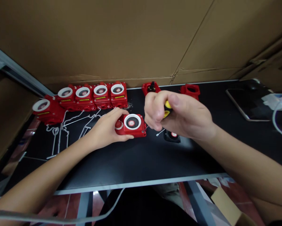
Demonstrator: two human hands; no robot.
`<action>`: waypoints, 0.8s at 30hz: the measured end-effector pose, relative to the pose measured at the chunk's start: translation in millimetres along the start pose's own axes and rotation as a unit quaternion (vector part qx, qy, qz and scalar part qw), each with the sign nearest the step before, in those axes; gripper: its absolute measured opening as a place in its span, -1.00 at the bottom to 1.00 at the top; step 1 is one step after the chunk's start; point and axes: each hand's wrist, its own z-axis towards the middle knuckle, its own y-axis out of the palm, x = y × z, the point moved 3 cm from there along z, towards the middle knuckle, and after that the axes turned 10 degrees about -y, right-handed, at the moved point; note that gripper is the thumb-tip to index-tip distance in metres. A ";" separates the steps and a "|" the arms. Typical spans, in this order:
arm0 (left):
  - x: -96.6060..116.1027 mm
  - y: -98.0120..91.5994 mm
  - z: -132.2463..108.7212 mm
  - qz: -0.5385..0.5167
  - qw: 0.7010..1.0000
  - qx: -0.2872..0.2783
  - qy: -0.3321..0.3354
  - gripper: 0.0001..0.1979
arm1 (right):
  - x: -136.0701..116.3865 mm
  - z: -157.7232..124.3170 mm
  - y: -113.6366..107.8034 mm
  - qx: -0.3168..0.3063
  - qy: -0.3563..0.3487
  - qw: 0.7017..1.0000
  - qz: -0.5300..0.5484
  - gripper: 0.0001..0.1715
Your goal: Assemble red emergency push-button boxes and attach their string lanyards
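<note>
My left hand (109,125) grips the left end of a red alarm box (141,131) with a white ring and dark round centre on its face. The box lies on the black tabletop. In my right hand (176,114) is a screwdriver (167,110) with a yellow and black handle, fingers wrapped round it. Its thin shaft slants down to the box's lower right corner, where the tip seems to meet a screw. Just right of the box, partly under my right hand, lies a black square part (172,136) with a red and white centre.
Several similar red alarm boxes (103,96) stand along the back left. White cords (59,135) lie below them. Behind my right hand are two open red housings (192,90). A tablet-like device (246,105) rests at the right, near a loose cable (274,117). Cardboard (108,37) walls the back.
</note>
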 end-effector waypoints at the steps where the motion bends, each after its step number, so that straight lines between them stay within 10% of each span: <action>1: 0.2 -0.1 -0.1 0.002 1.000 0.000 0.000 -0.33 | -0.5 0.8 -0.7 0.003 -0.007 1.000 -0.007 -0.57; 15: 2.4 -0.5 -2.9 -0.003 1.000 0.014 -0.010 -0.33 | 8.0 -3.8 -4.4 0.156 -0.042 0.983 -0.089 -0.54; 24: 6.5 3.8 -12.4 0.049 0.995 0.039 -0.072 -0.32 | -34.2 11.0 -25.6 0.264 -0.087 0.948 -0.153 -0.45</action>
